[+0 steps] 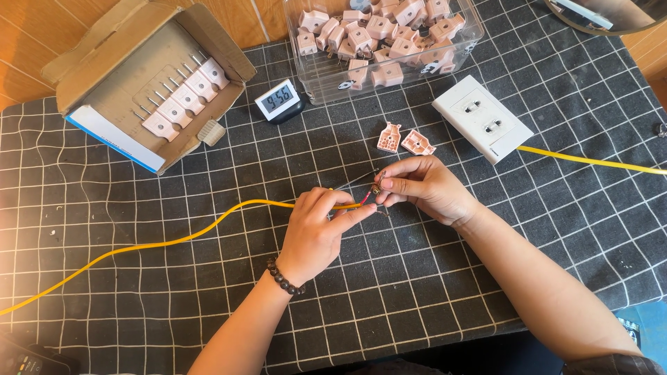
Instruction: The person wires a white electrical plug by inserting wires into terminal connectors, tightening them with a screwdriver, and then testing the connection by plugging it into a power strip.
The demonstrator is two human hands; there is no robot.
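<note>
head | left hand (316, 232) pinching yellow cable (174, 239) | right hand (424, 186) pinching metal prong (376, 187) at cable end

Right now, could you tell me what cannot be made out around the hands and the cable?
- Head view: the yellow cable end and small metal parts are half hidden by the left hand and right hand.
- Dark device is cut by the bottom-left edge.
- Round object, cut by the top edge.
</note>
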